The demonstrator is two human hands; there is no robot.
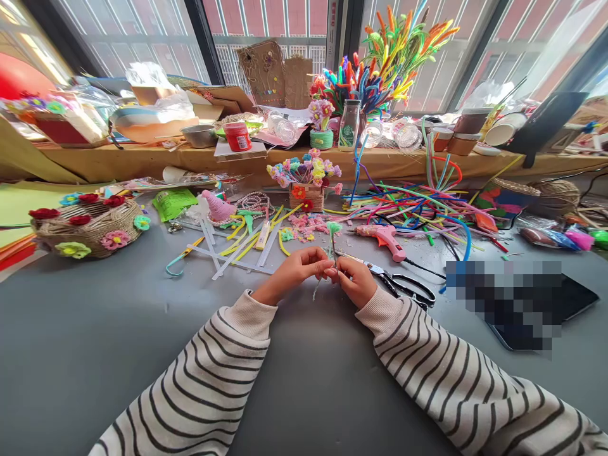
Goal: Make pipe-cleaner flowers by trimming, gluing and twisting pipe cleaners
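Observation:
My left hand (297, 271) and my right hand (355, 278) meet over the grey table (95, 342), both pinched on the thin stem of a small pipe-cleaner flower (333, 229) with a pale green head that stands upright between them. Both sleeves are white with dark stripes. Black-handled scissors (403, 286) lie just right of my right hand. A pink glue gun (386, 239) rests behind them.
Loose pipe cleaners (418, 209) spread at the back right. A rope basket with felt flowers (88, 227) sits at the left. A small box of flowers (308, 183) stands in the middle. A dark tablet (570, 297) lies at the right. The cluttered sill holds jars and a pipe-cleaner bunch (389, 57).

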